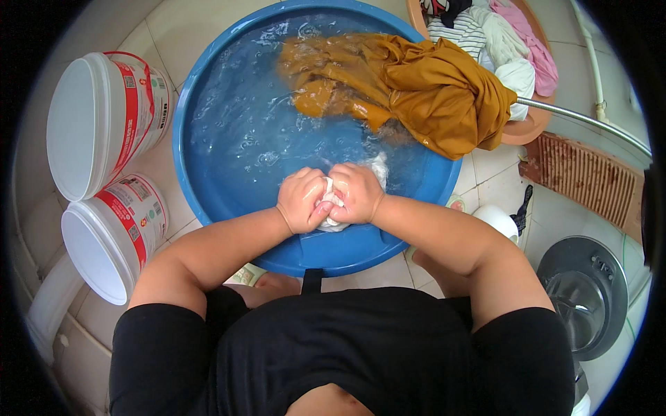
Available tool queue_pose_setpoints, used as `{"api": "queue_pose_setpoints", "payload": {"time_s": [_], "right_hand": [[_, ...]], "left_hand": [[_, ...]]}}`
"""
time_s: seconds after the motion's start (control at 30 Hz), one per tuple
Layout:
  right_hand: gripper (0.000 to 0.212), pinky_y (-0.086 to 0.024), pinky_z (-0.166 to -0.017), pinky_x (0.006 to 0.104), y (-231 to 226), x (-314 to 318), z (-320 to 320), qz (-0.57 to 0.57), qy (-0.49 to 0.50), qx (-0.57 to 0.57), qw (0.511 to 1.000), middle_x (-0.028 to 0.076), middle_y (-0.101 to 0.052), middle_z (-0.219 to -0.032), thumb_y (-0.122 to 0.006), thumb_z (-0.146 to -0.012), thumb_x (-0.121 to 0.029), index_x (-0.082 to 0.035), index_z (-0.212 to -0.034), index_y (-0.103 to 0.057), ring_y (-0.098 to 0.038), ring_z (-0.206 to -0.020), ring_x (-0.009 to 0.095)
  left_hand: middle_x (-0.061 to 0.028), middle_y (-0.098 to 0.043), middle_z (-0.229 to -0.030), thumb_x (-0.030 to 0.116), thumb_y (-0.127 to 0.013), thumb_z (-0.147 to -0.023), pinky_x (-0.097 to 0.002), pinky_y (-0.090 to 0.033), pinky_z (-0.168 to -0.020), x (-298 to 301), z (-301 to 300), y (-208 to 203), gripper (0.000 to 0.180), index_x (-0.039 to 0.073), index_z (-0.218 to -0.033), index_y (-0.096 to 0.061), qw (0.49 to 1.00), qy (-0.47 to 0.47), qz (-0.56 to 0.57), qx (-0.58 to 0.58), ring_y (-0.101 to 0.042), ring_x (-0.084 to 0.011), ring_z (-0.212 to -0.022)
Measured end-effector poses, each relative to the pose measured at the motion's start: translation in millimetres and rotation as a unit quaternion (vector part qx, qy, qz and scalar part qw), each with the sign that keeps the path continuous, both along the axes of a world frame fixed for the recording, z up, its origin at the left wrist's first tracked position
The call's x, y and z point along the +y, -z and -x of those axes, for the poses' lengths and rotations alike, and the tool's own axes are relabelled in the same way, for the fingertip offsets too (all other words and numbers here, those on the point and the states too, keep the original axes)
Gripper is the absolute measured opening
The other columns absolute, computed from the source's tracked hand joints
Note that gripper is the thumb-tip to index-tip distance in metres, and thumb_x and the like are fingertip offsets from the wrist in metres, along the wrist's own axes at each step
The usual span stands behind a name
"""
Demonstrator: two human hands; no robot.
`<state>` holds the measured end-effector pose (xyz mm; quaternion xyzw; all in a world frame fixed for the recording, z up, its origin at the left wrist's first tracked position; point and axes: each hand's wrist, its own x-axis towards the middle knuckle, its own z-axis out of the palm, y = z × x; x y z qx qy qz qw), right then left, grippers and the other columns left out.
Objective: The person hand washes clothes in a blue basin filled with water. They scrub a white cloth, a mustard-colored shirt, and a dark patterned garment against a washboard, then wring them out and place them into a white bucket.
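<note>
Both my hands meet over the near side of a large blue tub (186, 184) of water. My left hand (302, 200) is closed on a bunched white cloth (334, 196). Pressed against it, my right hand (356, 191) grips the same cloth, its fingers curled. Part of the cloth hangs below and behind the hands, near the water; my fingers hide the rest. Farther off, a mustard-brown garment (444, 93) lies half in the water and is draped over the tub's right rim.
Two white buckets (142, 104) with red bands lie on their sides at left. At the upper right, an orange basin (538, 128) holds several clothes beside a metal hose (590, 118). A brown washboard (586, 179), a black brush (522, 210) and a grey metal basin (614, 305) are at right.
</note>
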<state>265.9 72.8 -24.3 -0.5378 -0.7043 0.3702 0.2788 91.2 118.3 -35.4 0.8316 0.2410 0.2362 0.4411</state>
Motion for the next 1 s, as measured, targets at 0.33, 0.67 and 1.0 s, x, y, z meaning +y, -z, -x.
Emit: {"api": "queue_pose_setpoints", "payload": {"time_s": [0.33,0.67,1.0], "right_hand": [[0.024,-0.045,-0.058,0.0415,-1,14,-3,0.156,0.030,0.016,0.987,0.010,-0.059,-0.076,-0.063,-0.070,-0.032,-0.010,-0.076,-0.055,-0.057,-0.069,0.034],[0.025,-0.045,-0.061,0.0270,6,53,-36,0.251,0.298,0.147,0.909,0.005,-0.059,-0.075,-0.070,-0.079,-0.023,-0.002,-0.084,-0.057,-0.054,-0.069,0.012],[0.060,-0.018,-0.108,0.0520,-34,58,41,-0.017,-0.054,-0.338,0.940,0.013,-0.031,-0.144,-0.066,-0.074,-0.035,-0.023,-0.130,-0.047,-0.023,-0.134,0.037]], "left_hand": [[-0.0150,-0.055,-0.085,0.051,-0.067,-0.069,-0.0427,-0.044,-0.067,15,8,10,0.056,0.007,-0.098,-0.049,0.995,-0.008,0.099,0.023,-0.054,-0.0370,-0.076],[-0.0164,-0.058,-0.096,0.030,-0.060,-0.086,-0.0329,-0.046,-0.082,130,75,-48,0.050,0.009,-0.126,-0.040,0.872,-0.313,0.341,0.161,-0.058,-0.0224,-0.089],[-0.0104,-0.009,-0.151,0.036,-0.069,-0.074,-0.0569,-0.016,-0.107,92,69,-51,0.086,0.021,-0.144,-0.021,0.837,0.066,-0.173,0.515,-0.003,-0.0352,-0.139]]}}
